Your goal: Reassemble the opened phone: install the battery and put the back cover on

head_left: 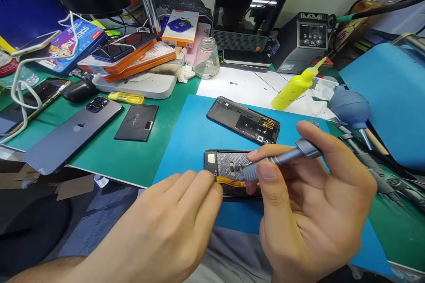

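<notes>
An opened phone [232, 166] lies on the blue mat, its inside facing up, with an orange flex cable [242, 182] running along it. My left hand [172, 221] is closed at the phone's lower left corner, gripping its edge; the fingertips are hidden. Between thumb and fingers, my right hand [308, 199] holds a grey precision screwdriver [275, 159], tilted with its thin tip down at the flex cable. Whether the tip touches the cable I cannot tell. Just beyond lies a detached phone back cover [244, 119], inner side up.
On the left are a purple-grey phone [73, 135], a black battery-like panel [137, 123] and a yellow strip [126, 98]. Behind stand a glass jar [206, 58] and a tablet-like screen [252, 4]. To the right are a yellow bottle [295, 88], an air blower [350, 106] and several tools [381, 177].
</notes>
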### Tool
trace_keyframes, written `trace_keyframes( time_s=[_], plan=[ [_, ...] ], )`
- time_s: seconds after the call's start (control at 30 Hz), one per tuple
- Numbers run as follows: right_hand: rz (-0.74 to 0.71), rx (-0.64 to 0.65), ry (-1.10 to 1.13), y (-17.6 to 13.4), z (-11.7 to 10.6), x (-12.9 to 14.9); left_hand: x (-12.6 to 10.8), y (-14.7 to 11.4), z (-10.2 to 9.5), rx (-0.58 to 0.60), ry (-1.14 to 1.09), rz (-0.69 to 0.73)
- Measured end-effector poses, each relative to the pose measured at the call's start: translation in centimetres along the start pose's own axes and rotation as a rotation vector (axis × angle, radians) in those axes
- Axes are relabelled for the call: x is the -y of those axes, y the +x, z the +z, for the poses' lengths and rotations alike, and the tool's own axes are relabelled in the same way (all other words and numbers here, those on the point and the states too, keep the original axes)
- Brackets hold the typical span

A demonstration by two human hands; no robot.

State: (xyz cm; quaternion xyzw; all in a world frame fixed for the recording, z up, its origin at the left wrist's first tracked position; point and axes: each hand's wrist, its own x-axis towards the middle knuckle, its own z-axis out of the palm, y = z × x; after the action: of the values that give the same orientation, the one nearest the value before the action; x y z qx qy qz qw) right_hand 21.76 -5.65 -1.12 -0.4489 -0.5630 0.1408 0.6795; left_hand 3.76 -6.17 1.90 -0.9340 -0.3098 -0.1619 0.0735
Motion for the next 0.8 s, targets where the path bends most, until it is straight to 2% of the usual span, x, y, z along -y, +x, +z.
trace_keyframes(
  time_s=[0.17,0.33,0.57,0.8],
  plan=[
    [0.043,0.023,0.009,-0.1,-0.2,0.0,0.7,-0.2,-1.1,-0.062,-0.014,0.069],
    [0.057,0.026,-0.001,0.0,-0.5,0.2,0.3,-0.9,-0.3,-0.069,0.043,0.12],
    [0.07,0.042,-0.032,0.2,-0.5,0.4,0.9,0.4,-0.9,0.091,0.075,0.287],
    [0.066,0.002,-0.038,0.1,-0.4,0.2,1.3,0.9,-0.4,0.163,0.072,0.3]
  ],
)
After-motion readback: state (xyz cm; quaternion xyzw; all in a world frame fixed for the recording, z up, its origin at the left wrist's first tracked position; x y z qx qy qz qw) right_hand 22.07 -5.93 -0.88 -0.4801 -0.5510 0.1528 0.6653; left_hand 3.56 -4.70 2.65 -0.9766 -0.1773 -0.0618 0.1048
